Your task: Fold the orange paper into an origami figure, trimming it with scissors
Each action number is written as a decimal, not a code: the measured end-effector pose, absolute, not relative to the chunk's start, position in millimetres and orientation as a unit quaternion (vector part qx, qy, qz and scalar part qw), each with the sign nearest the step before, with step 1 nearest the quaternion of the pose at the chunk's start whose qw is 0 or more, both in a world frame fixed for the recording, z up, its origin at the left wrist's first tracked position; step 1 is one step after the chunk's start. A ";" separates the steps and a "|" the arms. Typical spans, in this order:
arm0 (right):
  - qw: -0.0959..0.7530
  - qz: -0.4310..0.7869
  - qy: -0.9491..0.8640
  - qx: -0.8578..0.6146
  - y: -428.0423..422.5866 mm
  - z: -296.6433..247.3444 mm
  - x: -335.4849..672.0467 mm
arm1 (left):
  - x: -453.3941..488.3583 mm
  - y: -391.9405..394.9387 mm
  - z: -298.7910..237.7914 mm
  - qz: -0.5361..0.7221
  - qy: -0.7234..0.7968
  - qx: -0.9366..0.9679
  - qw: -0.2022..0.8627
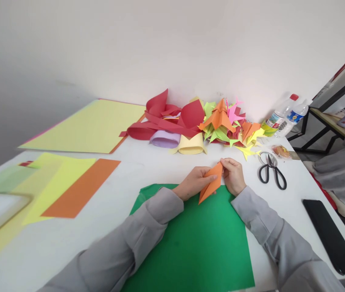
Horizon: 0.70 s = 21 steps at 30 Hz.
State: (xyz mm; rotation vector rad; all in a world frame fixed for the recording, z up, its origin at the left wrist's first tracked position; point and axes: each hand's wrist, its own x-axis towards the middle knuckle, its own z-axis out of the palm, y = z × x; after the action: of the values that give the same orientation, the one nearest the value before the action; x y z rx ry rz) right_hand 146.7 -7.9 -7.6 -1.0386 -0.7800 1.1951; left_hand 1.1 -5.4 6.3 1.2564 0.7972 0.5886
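A folded piece of orange paper (211,184), pointed at its lower end, is held up over the far part of a green sheet (196,239). My left hand (195,181) grips it from the left, thumb across its face and fingers behind. My right hand (232,174) pinches the paper's upper corner between thumb and fingers. The inner folds are hidden from me. Beyond my hands lie a pale yellow paper band (190,145) and a purple paper band (165,139).
Folded paper shapes (219,121) and red paper strips (163,117) are heaped against the wall. Black-handled scissors (272,172), plastic bottles (290,115) and a black phone-like slab (332,235) lie at right. An orange sheet (81,188) and a large yellow sheet (81,125) are at left.
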 end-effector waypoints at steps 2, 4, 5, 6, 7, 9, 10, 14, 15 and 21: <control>0.639 0.531 -0.335 -0.445 -7.3 -8.2 147.2 | 1.2 -5.1 5.9 0.263 0.354 0.565 0.697; 0.641 0.544 -0.328 -0.432 -6.4 -8.4 147.9 | 1.4 -4.7 5.2 0.265 0.353 0.561 0.701; 0.641 0.548 -0.326 -0.427 -6.0 -8.2 148.2 | 1.5 -4.3 4.7 0.266 0.353 0.558 0.702; 0.642 0.549 -0.326 -0.425 -5.8 -8.0 148.4 | 1.6 -4.0 4.2 0.268 0.354 0.555 0.703; 0.640 0.547 -0.329 -0.426 -5.8 -7.9 148.4 | 1.6 -3.7 3.7 0.269 0.355 0.553 0.704; 0.631 0.534 -0.352 -0.439 -6.4 -8.4 148.1 | 1.6 -3.6 3.3 0.269 0.355 0.553 0.704; 0.624 0.523 -0.367 -0.450 -6.9 -9.2 147.8 | 1.6 -3.8 3.4 0.267 0.355 0.555 0.703; 0.614 0.473 -0.397 -0.492 -8.4 -14.8 147.4 | 1.7 -5.9 5.7 0.259 0.356 0.571 0.693; 0.616 0.469 -0.396 -0.494 -8.3 -16.2 147.5 | 1.8 -6.5 6.5 0.260 0.357 0.573 0.690; 0.619 0.491 -0.374 -0.486 -5.6 -17.1 148.4 | 2.8 -7.0 6.8 0.259 0.359 0.577 0.686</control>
State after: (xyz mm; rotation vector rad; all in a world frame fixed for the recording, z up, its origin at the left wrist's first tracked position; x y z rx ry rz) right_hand 148.4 -5.6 -17.1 -1.1177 -0.8610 1.1284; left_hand 2.8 -7.0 6.8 1.2931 0.8044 0.5798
